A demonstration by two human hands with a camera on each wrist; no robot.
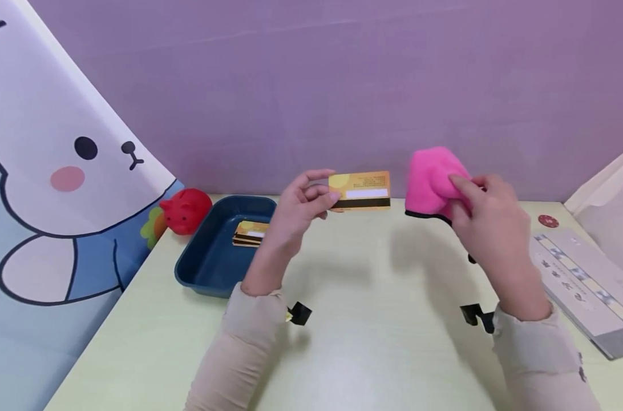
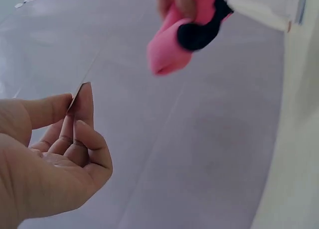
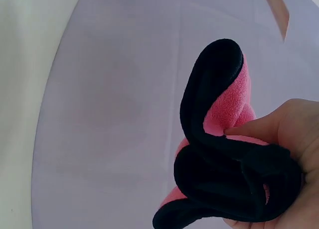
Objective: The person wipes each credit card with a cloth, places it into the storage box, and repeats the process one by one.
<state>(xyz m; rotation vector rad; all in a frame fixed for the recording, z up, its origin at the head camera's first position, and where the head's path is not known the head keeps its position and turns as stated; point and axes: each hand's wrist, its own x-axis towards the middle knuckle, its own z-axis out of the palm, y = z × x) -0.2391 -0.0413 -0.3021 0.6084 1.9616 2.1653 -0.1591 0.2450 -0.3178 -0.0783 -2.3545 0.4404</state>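
Note:
In the head view my left hand (image 1: 303, 208) pinches a yellow card (image 1: 363, 181) by its left edge, thumb in front. The card has a black stripe and a white strip, and is held up above the table. The left wrist view shows this card (image 2: 76, 99) almost edge-on between thumb and fingers. To its right, my right hand (image 1: 491, 228) grips a bunched pink cloth (image 1: 429, 177) with black edging, also in the air. In the right wrist view the folds of the cloth (image 3: 232, 107) hang from the fingers. Card and cloth are apart.
A dark blue tray (image 1: 209, 268) stands at the left, with several yellow cards (image 1: 247, 234) stacked inside. Behind it sits a red piggy bank (image 1: 185, 210). At the right lie a grey-white box (image 1: 589, 285) and a red chip (image 1: 548, 221) on the pale table (image 1: 373, 354).

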